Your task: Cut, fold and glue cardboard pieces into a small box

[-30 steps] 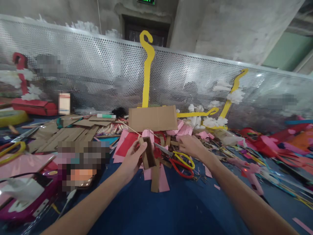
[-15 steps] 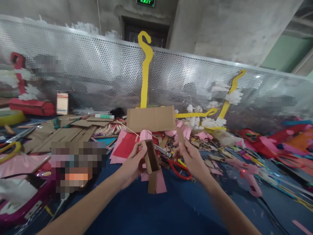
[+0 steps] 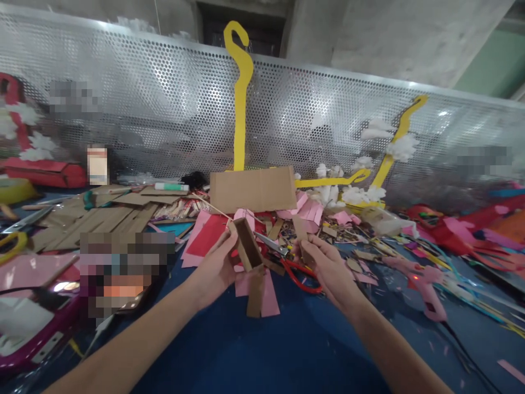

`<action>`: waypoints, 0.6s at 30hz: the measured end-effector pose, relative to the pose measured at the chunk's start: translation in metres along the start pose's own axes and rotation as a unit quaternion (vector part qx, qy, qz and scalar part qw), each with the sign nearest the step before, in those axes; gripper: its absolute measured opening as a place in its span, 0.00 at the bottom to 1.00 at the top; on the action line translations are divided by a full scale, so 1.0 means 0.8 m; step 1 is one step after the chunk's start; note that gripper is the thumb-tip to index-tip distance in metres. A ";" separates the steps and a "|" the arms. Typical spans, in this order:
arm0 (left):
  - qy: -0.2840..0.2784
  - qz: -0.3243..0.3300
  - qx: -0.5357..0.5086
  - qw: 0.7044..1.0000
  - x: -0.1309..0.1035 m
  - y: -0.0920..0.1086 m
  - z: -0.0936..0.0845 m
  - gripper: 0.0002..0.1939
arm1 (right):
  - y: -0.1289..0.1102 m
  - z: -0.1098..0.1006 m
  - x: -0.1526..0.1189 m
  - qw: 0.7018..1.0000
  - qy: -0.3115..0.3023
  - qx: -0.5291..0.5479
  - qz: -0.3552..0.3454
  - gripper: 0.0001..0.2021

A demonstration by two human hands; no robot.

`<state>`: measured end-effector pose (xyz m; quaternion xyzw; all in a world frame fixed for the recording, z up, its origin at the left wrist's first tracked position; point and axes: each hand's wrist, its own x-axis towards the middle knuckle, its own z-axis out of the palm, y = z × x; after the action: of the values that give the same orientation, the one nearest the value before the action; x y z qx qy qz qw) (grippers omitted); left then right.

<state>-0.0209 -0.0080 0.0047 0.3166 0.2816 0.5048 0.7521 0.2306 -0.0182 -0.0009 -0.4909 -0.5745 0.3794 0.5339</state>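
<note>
Head view: looking forward and down over a blue surface (image 3: 262,361).
Small cardboard box (image 3: 251,249): one, at centre in the left hand (image 3: 219,262), long axis slanting from upper left to lower right, open side turned up.
Left hand: extended from lower left, curled closed around the box's left side.
Right hand (image 3: 324,265): extended from lower right, thumb and fingers pinched together on a cardboard strip (image 3: 300,227).
Cardboard strip: nearly upright, top tilted slightly left, apart from the box.
Between hands: one pair of scissors (image 3: 273,244), blades toward upper left, red handle partly behind the right hand.
Farther right: one pink glue gun (image 3: 429,290).
Beyond: three yellow hooked cutouts (image 3: 240,109), one upright, one leaning, one nearly level.
</note>
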 end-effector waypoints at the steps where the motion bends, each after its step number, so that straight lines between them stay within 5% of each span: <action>1: 0.001 -0.008 0.004 1.000 0.000 0.001 0.001 0.28 | 0.003 -0.003 0.002 1.000 0.014 -0.027 -0.008 0.17; 7: 0.004 -0.010 0.031 0.999 -0.002 0.005 -0.002 0.28 | 0.016 -0.027 0.017 0.960 0.108 -0.248 -0.066 0.22; 14: 0.021 -0.033 0.056 0.998 -0.002 0.004 0.001 0.27 | 0.009 0.008 0.084 0.907 -0.051 -0.416 -0.038 0.08; 18: 0.008 -0.038 0.055 0.998 -0.002 0.002 0.000 0.26 | 0.020 0.039 0.126 0.881 -0.062 -0.468 0.012 0.18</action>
<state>-0.0221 -0.0094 0.0059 0.3424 0.3267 0.4626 0.7497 0.2074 0.0856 0.0032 -0.6659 -0.7112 0.1023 0.2008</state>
